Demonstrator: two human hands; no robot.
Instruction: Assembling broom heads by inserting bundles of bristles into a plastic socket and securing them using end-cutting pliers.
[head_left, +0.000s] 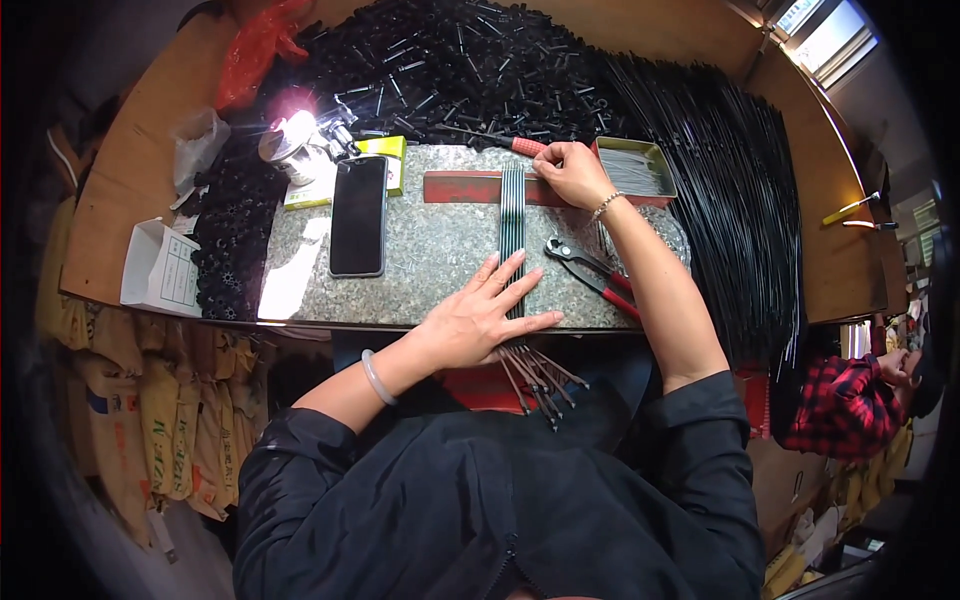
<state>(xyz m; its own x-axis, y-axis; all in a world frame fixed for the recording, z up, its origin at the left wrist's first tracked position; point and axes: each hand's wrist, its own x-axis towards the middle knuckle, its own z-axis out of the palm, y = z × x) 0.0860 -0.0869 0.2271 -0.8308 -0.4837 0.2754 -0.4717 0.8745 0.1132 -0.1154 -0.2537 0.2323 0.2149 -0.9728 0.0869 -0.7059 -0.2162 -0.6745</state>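
Granite-patterned slab (430, 250) sits before you on a curved wooden table (120, 200), with black small parts (470, 70) heaped behind it and long black rods (720, 200) stacked to the right. Your left hand (480, 315) lies flat, fingers spread, pressing down on a row of thin dark rods (513, 225) laid side by side across the slab, their near ends fanning past its edge. Your right hand (572, 172) is curled over the far ends of those rods, against a red bar (460, 187). Red-handled pliers (590, 272) lie just right of the rods; a dark phone (358, 215) lies well left.
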